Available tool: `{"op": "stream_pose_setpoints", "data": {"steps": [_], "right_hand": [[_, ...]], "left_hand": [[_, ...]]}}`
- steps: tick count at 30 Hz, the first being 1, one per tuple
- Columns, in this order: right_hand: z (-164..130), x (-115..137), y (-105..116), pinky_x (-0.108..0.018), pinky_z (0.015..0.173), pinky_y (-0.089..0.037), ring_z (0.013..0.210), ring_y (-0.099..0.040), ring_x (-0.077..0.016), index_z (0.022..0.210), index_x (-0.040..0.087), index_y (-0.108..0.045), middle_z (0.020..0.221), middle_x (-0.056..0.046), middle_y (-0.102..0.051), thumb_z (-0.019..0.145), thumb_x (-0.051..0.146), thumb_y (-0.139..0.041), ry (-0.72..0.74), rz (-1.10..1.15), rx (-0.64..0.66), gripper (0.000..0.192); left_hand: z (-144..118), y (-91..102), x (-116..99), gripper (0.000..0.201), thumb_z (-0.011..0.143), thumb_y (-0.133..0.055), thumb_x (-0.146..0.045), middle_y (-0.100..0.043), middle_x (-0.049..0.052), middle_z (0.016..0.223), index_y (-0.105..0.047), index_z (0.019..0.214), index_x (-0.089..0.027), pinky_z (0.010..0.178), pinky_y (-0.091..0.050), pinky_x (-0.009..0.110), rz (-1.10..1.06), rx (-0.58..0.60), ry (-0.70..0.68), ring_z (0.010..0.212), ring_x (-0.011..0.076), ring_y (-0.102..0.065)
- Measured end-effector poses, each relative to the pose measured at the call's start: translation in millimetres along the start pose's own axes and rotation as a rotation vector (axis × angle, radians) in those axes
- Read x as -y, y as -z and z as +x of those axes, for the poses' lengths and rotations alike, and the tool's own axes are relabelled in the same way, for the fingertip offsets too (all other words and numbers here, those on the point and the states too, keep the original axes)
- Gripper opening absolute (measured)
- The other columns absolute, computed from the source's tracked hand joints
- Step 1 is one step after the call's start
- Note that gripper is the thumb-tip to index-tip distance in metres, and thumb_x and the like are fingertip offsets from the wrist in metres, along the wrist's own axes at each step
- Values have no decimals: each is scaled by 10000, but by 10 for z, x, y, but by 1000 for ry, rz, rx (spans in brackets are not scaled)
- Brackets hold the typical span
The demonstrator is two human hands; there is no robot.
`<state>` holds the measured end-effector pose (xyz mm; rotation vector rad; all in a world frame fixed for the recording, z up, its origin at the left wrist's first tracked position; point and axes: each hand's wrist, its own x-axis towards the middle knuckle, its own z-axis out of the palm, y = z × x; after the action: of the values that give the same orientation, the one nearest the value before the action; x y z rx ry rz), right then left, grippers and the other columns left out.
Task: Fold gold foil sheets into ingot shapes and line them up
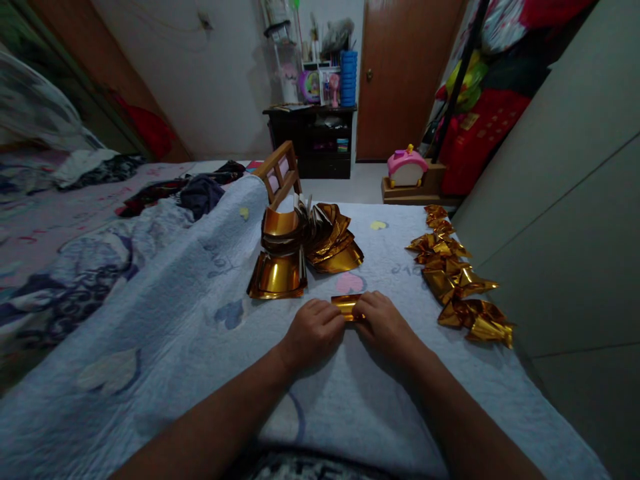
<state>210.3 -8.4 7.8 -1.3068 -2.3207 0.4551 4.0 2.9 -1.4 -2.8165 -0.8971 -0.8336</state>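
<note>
A small piece of gold foil paper point(345, 303), curled into a roll, lies low over the quilt between my hands. My left hand point(315, 330) closes on its left end, fingers bent. On its right end my right hand point(383, 323) is closed, thumb underneath. Beyond the hands stand stacks of curved gold foil sheets point(279, 273), some showing pale backs. Along the right side runs a row of folded gold foil pieces point(453, 277) with pointed, pinched ends. Parts of the held paper are covered by my fingers.
A light blue quilt point(200, 380) with heart prints covers the surface. A wooden chair back point(280, 173) rises at its far edge. To the left is a bed with clothes point(200, 193); a pale cabinet point(565, 220) borders the right. A dark shelf point(310, 143) stands at the back.
</note>
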Motion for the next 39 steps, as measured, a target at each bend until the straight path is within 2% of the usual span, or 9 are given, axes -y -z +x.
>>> {"op": "stream_pose_setpoints", "data": {"steps": [4,7,11,15,22,30,39], "right_hand": [[0,-26,-70,-325,783,-383,859,-522,-202,843,160,-664,888,-60,-638,894,57,-575,-38,-26,35,145],[-25,-55,-9,-307,784,-390,860,-535,-191,843,154,-686,890,-59,-640,889,73,-596,-33,41,74,129],[-43,-72,107,-283,793,-408,884,-560,-186,816,164,-724,878,-55,-646,884,114,-632,-25,139,164,125],[-33,-72,172,-278,798,-412,872,-578,-182,843,164,-754,861,-56,-670,899,119,-623,-64,168,196,150],[-20,-94,161,-271,792,-421,833,-595,-171,880,142,-737,878,-71,-687,939,135,-534,-106,193,204,212],[-26,-81,154,-262,706,-390,768,-583,-171,855,148,-681,833,-63,-680,906,138,-530,-219,147,173,160],[-4,-73,138,-283,743,-389,819,-607,-190,864,168,-708,880,-80,-717,926,178,-516,-260,41,210,202]], "left_hand": [[-18,-18,-11,151,946,-531,-161,-690,61,835,-663,879,-190,752,-471,356,-63,73,21,811,204,-627],[-29,-44,16,109,932,-557,-173,-694,67,889,-660,897,-186,767,-481,346,-193,139,85,849,206,-624],[-20,-39,71,118,934,-585,-219,-683,70,902,-668,861,-177,759,-479,327,-352,145,152,844,199,-613],[-3,2,89,142,946,-567,-211,-673,68,898,-688,880,-175,766,-470,313,-431,174,196,851,192,-613],[0,-24,75,122,931,-579,-196,-663,55,824,-670,852,-171,771,-445,335,-391,224,280,807,200,-600],[2,-4,90,54,910,-591,-172,-693,35,865,-640,891,-185,802,-432,328,-466,250,325,833,189,-620],[49,-9,16,158,958,-539,-243,-637,54,851,-624,840,-180,786,-425,351,-268,305,389,837,213,-575]]}}
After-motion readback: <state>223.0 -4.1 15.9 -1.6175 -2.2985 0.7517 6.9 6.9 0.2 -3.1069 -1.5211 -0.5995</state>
